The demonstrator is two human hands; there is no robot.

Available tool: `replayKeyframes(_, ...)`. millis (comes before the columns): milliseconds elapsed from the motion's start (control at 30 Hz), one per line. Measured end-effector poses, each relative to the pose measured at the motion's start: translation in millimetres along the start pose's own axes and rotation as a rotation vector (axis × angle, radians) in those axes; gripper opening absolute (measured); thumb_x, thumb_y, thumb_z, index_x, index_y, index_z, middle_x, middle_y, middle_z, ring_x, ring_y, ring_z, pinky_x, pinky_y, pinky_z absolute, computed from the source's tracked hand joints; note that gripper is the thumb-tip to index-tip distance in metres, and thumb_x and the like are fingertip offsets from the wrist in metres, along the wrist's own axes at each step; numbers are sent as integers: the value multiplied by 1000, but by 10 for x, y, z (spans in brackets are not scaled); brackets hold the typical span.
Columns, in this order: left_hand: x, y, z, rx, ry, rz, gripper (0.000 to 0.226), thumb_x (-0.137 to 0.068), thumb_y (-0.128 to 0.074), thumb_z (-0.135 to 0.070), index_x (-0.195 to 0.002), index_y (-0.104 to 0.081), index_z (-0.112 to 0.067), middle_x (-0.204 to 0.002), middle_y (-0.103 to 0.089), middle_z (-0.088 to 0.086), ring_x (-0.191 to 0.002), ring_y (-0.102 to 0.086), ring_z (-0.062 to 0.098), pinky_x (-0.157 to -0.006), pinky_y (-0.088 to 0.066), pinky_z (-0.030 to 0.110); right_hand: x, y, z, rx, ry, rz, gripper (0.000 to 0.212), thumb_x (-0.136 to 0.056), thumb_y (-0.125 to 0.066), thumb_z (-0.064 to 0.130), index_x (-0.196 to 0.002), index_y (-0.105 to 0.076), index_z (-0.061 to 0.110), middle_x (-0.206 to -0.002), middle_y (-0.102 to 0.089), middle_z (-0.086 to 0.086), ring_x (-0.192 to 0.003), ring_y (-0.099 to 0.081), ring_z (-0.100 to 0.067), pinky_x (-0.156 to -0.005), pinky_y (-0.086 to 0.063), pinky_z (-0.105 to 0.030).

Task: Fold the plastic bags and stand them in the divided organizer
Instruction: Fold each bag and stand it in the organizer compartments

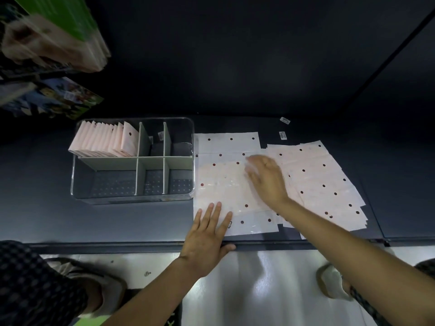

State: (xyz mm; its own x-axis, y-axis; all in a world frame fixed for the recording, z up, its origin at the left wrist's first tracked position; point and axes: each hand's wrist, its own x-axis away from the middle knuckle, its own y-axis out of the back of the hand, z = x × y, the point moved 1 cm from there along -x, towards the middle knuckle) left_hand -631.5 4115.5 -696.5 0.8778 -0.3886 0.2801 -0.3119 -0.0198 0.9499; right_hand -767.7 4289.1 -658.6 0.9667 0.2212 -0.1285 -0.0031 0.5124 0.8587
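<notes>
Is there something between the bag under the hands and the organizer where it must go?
Nothing visible is in the way. The flat bag lies directly right of the organizer, almost against its wall. The left hand and right hand press on it. Folded bags fill only the back-left compartment; the others look empty.
</notes>
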Motion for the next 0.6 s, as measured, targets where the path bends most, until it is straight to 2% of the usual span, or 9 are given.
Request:
replayKeyframes(100, -2, -13, -44, -41, 25, 5, 72, -92, -10, -65, -140, 29, -27, -146, 35, 14, -134, 35, 32, -111, 22, 46, 528, -111, 154, 150, 396, 93, 35, -88, -62, 20, -121, -62, 9, -128, -60, -7, -120, -55, -27, -102, -42, -46)
replayKeyframes(167, -4, -22, -71, -49, 43, 11, 72, -93, -11, -64, -138, 29, -24, -144, 36, 14, -129, 39, 33, -109, 24, 46, 805, -199, 176, 250, 543, 205, 41, -90, -58, 31, -126, -59, 10, -133, -56, -3, -126, -51, -23, -105, -38, -47)
replayKeyframes(233, 0, -24, -86, -37, 56, 14, 73, -93, -11, -64, -138, 29, -22, -144, 37, 14, -130, 39, 32, -111, 22, 45, 962, -210, 107, 333, 539, 285, 51, -92, -50, 40, -134, -51, 10, -140, -49, -2, -132, -43, -21, -108, -33, -47)
replayKeyframes(300, 18, -14, -81, -20, 59, 14, 73, -93, -11, -64, -137, 30, -24, -143, 38, 13, -130, 39, 31, -113, 19, 44, 1009, -116, -38, 367, 470, 309, 57, -91, -54, 41, -137, -46, 8, -144, -43, -4, -134, -39, -22, -109, -30, -48)
replayKeyframes(367, 66, -1, -45, -10, 52, 20, 73, -93, -12, -64, -138, 30, -24, -143, 37, 12, -132, 37, 29, -115, 16, 42, 1003, 45, -217, 430, 454, 298, 60, -87, -62, 40, -134, -50, 6, -142, -45, -8, -131, -43, -24, -106, -34, -49)
replayKeyframes(433, 148, 13, 30, 5, 50, 24, 73, -93, -14, -63, -140, 27, -23, -145, 36, 9, -135, 34, 26, -115, 16, 37, 1004, 234, -422, 498, 460, 291, 59, -84, -65, 42, -130, -55, 5, -137, -51, -9, -126, -50, -24, -105, -38, -44)
replayKeyframes(533, 281, 30, 170, 59, 60, -51, 74, -95, -23, -59, -149, 8, -20, -153, 21, 5, -143, 17, 23, -114, 14, 35, 1009, 444, -617, 568, 456, 258, 52, -92, -43, 45, -124, -61, 7, -133, -56, -7, -124, -52, -22, -112, -29, -40)
replayKeyframes(567, 307, 49, 206, 80, 59, -94, 72, -95, -28, -58, -151, -3, -19, -155, 12, 5, -146, 8, 23, -114, 11, 37, 985, 471, -620, 566, 434, 251, 51, -92, -42, 45, -119, -65, 8, -129, -59, -6, -122, -54, -22, -109, -34, -41)
replayKeyframes(600, 314, 77, 228, 102, 61, -116, 70, -95, -32, -56, -151, -13, -18, -157, 4, 4, -146, 0, 23, -114, 10, 38, 955, 474, -609, 539, 420, 222, 46, -91, -50, 44, -111, -69, 8, -125, -62, -6, -118, -57, -23, -104, -40, -45)
